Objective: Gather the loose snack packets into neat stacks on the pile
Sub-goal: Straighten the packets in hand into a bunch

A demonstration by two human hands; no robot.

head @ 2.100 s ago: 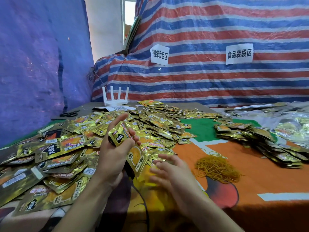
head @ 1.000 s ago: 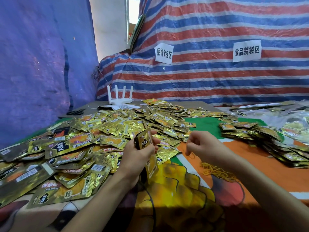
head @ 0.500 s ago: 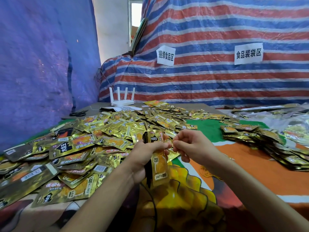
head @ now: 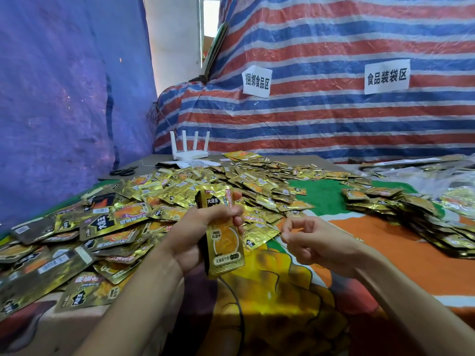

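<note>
Head camera: left hand (head: 191, 236), raised upright, wraps its fingers round a standing packet bundle (head: 225, 244). Right hand (head: 314, 242) hovers just beside, fingertips curled together; whether they pinch anything, I cannot tell.

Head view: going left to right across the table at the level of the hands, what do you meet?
Loose snack packets spread flat → left hand → upright bundle of packets in its grip → right hand, pinching what looks like a rubber band → heaped packets at the far right.
</note>
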